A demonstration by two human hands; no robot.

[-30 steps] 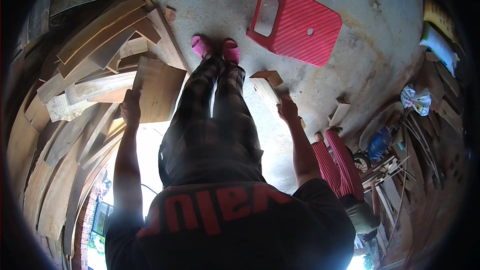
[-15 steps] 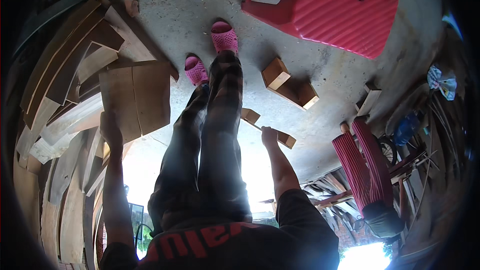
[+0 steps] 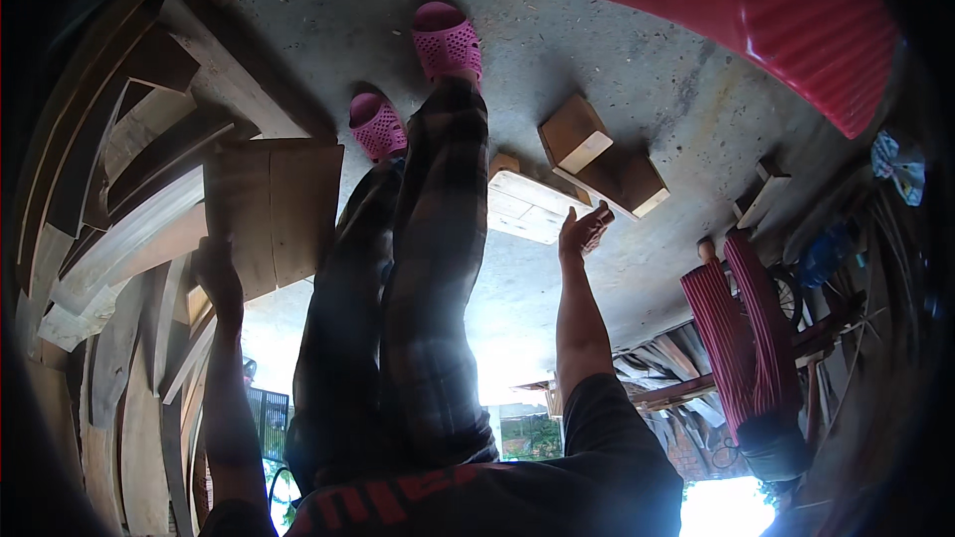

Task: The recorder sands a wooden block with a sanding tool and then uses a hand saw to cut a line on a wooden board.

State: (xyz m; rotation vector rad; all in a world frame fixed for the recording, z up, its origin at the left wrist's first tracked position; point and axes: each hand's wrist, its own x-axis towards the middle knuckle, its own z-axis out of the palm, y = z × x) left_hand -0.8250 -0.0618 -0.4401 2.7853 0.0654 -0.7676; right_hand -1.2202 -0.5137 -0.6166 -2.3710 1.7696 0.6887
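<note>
My left hand [image 3: 217,273] grips the near left edge of a square brown wooden panel [image 3: 274,194] made of joined boards. Some of its fingers are hidden against the wood. To the right of my legs, my right hand [image 3: 584,230] is empty, its fingers stretched out. Just beyond it on the floor sits a small wooden box [image 3: 532,207], a pale side catching the light; my leg covers part of it. Close by on its right lies a second wooden piece [image 3: 622,174], an open box form with a raised block at one end.
Stacked planks [image 3: 109,268] line the left side. A ribbed red plastic chair [image 3: 796,30] stands far right. Another small wooden piece [image 3: 764,191] lies right, beyond a pair of striped red padded shapes [image 3: 741,333]. My feet wear pink clogs [image 3: 446,40].
My right hand has let go of the small wooden box, opened and moved right. That box now shows its pale side. My left hand still holds the panel, and the view has shifted.
</note>
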